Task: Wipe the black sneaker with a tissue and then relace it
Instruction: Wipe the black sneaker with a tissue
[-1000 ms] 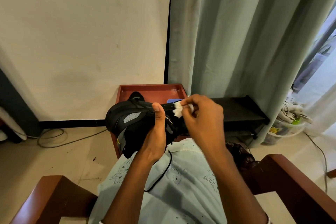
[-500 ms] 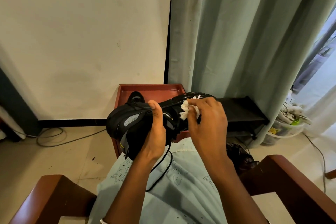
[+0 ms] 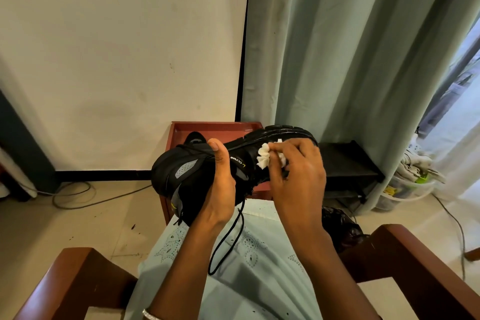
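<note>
Seen from above a seated person's lap: the left hand point(image 3: 220, 187) grips a black sneaker point(image 3: 197, 171) held on its side, long axis running left to right. The right hand point(image 3: 296, 171) pinches a crumpled white tissue point(image 3: 263, 156) against the sneaker's side, nearer the sole end. A loose lace point(image 3: 228, 236) dangles.

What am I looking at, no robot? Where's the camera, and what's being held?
No robot: these are a person's two bare hands, filmed by one wide-angle camera worn on the head, looking down over the lap. The left hand grips the black sneaker, held in the air on its side, with the thumb over the top. The right hand pinches a crumpled white tissue in its fingers against the shoe's side. A loose lace hangs over the lap. A red-brown tray stands behind.
</note>
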The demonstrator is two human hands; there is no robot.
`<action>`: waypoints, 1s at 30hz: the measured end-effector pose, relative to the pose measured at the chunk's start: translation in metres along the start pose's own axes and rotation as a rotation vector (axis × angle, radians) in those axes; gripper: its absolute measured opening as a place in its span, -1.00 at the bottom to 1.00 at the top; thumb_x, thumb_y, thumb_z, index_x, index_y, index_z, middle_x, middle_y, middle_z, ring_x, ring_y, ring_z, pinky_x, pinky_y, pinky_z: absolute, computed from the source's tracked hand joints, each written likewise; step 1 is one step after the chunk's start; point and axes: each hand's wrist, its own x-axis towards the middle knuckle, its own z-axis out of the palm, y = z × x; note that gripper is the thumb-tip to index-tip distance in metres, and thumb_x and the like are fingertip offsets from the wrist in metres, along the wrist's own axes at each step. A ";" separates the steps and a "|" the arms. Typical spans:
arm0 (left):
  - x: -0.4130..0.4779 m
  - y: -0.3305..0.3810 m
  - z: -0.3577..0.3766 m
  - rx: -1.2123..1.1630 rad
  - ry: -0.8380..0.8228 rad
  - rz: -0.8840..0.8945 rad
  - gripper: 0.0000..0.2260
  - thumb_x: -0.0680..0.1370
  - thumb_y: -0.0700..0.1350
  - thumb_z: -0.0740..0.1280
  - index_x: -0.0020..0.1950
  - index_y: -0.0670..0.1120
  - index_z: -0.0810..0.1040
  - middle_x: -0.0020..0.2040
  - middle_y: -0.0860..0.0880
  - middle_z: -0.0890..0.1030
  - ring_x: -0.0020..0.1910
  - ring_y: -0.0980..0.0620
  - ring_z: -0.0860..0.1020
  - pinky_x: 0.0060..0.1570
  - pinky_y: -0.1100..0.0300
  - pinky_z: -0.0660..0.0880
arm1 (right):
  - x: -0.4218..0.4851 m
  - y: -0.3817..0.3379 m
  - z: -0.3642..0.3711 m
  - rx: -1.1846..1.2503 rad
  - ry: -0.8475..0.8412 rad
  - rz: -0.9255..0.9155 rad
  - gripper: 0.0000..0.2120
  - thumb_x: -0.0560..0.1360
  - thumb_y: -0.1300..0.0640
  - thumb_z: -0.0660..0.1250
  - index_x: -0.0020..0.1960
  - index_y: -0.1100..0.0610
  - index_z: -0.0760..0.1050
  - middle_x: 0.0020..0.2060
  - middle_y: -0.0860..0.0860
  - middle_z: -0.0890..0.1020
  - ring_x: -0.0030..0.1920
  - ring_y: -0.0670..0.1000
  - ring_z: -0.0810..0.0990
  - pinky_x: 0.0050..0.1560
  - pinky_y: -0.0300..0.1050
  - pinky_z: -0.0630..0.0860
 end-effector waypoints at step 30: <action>-0.001 -0.001 0.003 0.037 -0.085 0.043 -0.40 0.40 0.26 -0.17 0.06 0.10 0.59 -0.15 0.22 0.71 -0.07 0.28 0.66 -0.18 0.40 0.56 | 0.010 -0.013 0.015 -0.122 -0.027 -0.040 -0.84 0.47 0.32 0.42 0.02 0.16 0.67 -0.06 0.02 0.68 -0.07 0.05 0.60 -0.07 -0.19 0.49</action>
